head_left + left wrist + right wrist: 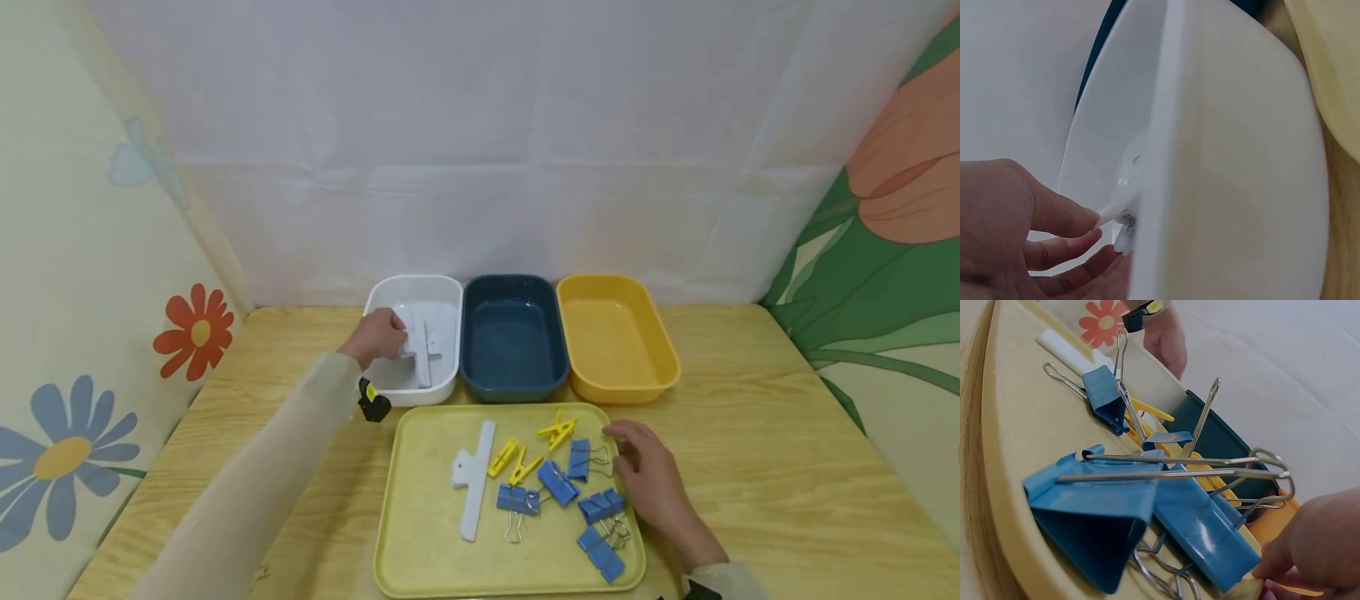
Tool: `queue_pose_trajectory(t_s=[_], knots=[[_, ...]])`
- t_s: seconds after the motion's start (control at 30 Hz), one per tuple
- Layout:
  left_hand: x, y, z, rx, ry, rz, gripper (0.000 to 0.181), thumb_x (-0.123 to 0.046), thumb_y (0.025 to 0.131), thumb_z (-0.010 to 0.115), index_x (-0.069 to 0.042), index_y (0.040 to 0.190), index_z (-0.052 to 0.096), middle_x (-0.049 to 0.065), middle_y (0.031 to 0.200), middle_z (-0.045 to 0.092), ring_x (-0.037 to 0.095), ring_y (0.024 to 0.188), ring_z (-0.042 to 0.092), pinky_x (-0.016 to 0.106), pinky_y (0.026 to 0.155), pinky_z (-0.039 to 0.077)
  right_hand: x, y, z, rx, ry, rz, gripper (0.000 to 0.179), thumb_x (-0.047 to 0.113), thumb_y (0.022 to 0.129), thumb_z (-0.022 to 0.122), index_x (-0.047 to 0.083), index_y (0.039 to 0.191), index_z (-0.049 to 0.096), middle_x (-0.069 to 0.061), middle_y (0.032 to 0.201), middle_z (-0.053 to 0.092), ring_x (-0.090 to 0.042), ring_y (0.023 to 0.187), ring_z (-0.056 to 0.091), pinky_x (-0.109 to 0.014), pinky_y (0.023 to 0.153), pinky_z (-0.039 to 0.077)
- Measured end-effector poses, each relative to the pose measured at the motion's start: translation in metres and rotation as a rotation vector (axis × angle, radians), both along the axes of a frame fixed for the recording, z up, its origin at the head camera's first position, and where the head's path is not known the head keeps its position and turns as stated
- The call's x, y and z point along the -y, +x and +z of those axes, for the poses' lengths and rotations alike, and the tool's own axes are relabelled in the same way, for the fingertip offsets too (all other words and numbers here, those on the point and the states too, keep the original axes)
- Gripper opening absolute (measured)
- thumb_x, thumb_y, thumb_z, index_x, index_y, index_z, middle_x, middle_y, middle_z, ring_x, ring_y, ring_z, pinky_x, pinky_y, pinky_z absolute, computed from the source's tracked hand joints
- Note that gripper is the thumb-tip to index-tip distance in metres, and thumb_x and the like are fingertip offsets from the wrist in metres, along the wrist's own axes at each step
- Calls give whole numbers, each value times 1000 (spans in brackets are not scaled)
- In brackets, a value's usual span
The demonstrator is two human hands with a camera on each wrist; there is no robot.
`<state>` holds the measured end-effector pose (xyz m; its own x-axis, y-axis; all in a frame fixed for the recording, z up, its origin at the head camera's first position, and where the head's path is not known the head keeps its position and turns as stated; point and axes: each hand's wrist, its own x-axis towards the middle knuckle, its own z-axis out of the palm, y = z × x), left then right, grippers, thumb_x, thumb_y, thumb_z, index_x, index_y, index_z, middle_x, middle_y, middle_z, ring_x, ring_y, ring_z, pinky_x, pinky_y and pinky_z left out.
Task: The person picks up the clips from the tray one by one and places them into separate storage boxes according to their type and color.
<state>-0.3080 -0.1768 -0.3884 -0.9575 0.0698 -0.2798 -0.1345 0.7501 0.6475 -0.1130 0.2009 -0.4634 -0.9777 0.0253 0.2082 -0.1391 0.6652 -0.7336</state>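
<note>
My left hand [381, 335] reaches into the white bin [377, 290] and pinches a white bag clip [1110, 214] between thumb and fingers. The bin wall hides part of that clip in the left wrist view. Long white clip bars [422, 362] show beside the fingertips in the bin. My right hand [652, 475] rests at the right rim of the yellow tray [420, 550], fingers loosely bent, fingertips at the rim. Close to it lie several blue binder clips [600, 505] with wire handles. Three yellow clothespins [502, 457] and another white bag clip [477, 483] also lie on the tray.
A dark blue bin [513, 390] and an orange-yellow bin [626, 393] stand in a row right of the white one, behind the tray. All rest on a wooden table [757, 433]. A white curtain [525, 150] hangs behind.
</note>
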Motion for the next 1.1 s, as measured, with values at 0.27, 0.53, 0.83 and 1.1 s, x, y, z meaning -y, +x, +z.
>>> queue_pose_trajectory(t_s=[0.27,0.53,0.83,1.1], knots=[[-8,-6,-6,-17,-74,0,26,-8,91,48,5,112,55,21,113,59,27,91,61,35,83,51,0,1,0,30,-7,-5,40,-14,81,59,5,116,64,-14,128,58,-23,98,60,-31,81,53],[-12,-10,-9,-1,-63,6,23,-8,91,48,4,110,54,19,110,59,27,91,60,33,79,49,0,1,1,28,-9,-9,41,-14,80,61,6,116,65,-13,127,59,-22,97,60,-33,82,53],[-13,-13,-12,-2,-96,9,25,-6,89,45,3,111,54,18,106,60,26,90,59,34,79,49,1,0,-1,30,3,-16,41,-13,79,60,6,115,65,-12,126,60,-20,96,59,-26,79,51],[-13,-14,-13,22,-78,-1,32,-10,90,45,4,117,54,19,112,59,25,93,58,34,81,49,-1,0,-1,49,17,-19,40,-12,80,60,6,116,64,-11,127,59,-20,97,59,-29,82,52]])
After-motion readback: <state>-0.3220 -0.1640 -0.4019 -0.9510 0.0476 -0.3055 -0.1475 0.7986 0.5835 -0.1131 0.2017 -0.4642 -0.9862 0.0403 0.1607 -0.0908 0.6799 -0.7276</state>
